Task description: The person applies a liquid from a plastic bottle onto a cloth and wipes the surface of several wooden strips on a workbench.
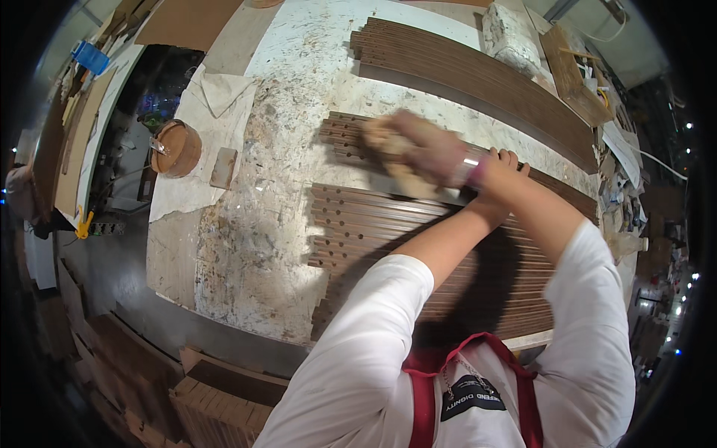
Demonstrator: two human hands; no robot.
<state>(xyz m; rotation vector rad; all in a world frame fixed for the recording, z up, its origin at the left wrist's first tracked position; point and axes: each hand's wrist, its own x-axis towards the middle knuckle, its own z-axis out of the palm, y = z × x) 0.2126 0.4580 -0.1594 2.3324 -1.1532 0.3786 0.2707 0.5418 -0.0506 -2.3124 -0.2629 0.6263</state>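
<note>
My right hand [427,149], smeared by motion and with a band at the wrist, is closed on a tan cloth [399,160]. The cloth presses on the left part of a narrow group of brown wooden strips [345,136] with dark holes near their ends. Farther right, my left hand [511,163] passes under my right forearm, its fingers bent over the far edge of the same strips. My forearms cross, hiding most of that hand. Nearer me lies a wider group of grooved brown strips [358,224], partly covered by my arms and their shadow.
Another stack of brown strips [463,82] lies at the far side of the stained worktable [254,246]. On the left stand a round orange-brown container [178,148] and a small flat block [223,168]. A wooden box [571,75] and a plastic-wrapped bundle [511,41] sit far right.
</note>
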